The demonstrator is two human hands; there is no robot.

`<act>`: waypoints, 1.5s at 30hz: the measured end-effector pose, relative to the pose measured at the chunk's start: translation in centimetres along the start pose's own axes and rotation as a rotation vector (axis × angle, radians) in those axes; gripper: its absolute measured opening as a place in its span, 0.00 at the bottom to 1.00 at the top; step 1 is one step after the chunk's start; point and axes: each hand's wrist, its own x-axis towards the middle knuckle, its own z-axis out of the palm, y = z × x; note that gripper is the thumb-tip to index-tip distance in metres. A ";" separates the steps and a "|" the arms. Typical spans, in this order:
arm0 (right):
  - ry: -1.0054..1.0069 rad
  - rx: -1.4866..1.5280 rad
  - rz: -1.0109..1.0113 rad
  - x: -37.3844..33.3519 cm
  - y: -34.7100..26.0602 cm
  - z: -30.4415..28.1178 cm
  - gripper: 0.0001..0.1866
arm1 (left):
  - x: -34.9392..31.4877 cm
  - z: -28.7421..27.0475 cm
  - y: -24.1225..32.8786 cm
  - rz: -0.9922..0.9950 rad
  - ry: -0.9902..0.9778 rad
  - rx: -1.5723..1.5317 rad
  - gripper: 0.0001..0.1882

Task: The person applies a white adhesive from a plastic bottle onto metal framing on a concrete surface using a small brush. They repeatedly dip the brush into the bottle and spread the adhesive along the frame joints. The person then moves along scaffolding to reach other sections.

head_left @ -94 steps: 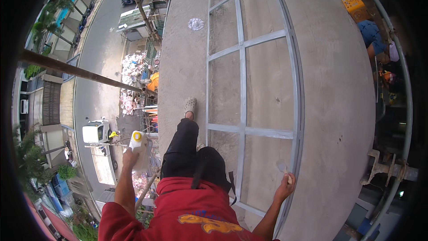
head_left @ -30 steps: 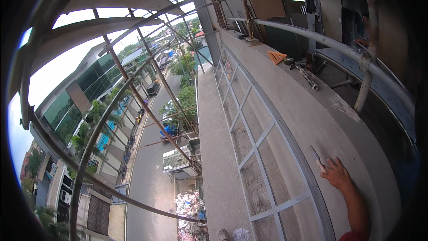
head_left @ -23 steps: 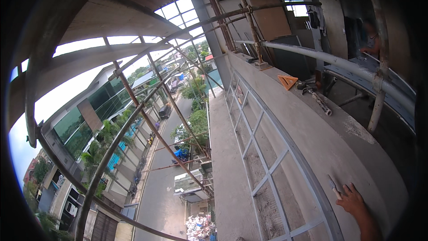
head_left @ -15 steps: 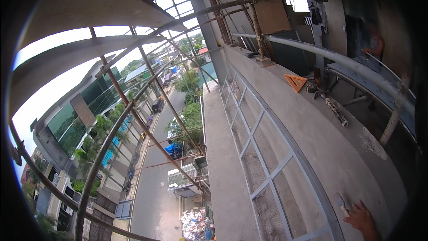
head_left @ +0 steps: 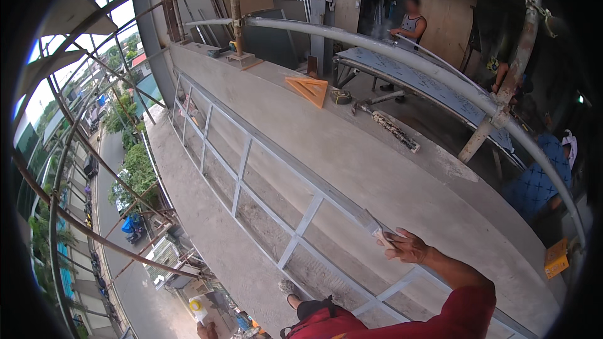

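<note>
My right hand [head_left: 409, 248] is closed around the pale handle of a paintbrush [head_left: 375, 229] with a flat grey head. The brush head lies at the upper rail of a long silver-grey metal frame [head_left: 308, 216], which has several crossbars and runs along the concrete wall. I cannot tell whether the bristles touch the rail. Low in the picture, my left hand [head_left: 206, 331] grips a white container [head_left: 197, 309] with a round yellow part, partly cut off by the lower edge. My red sleeve [head_left: 468, 311] and one foot [head_left: 293, 301] show beside the frame.
On the ledge lie an orange triangle square [head_left: 308, 90], a tape measure [head_left: 341, 96] and a speckled tool [head_left: 396, 130]. A pipe rail [head_left: 377, 50] crosses behind. Poles [head_left: 81, 229] stand left above a street far below. A person [head_left: 411, 25] is at a table [head_left: 402, 69]. A yellow box [head_left: 556, 257] sits right.
The view has swung right. My right hand with the paintbrush now shows farther left, at the frame's upper rail. My left hand with the container has come into view.
</note>
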 end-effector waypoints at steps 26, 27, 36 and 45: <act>0.602 -0.303 1.096 55.1 42.0 -15.0 0.13 | 37.5 14.0 10.4 -0.033 -0.306 0.705 0.35; 0.619 -0.352 1.146 55.2 42.1 -15.1 0.13 | 40.0 14.8 10.8 -0.008 -0.329 0.724 0.34; 0.463 -0.441 1.472 57.9 42.8 -16.2 0.20 | 56.1 22.4 14.1 0.171 -0.472 0.854 0.30; 0.354 -0.367 1.529 58.0 42.5 -16.8 0.22 | 60.6 24.1 12.9 0.181 -0.511 0.877 0.26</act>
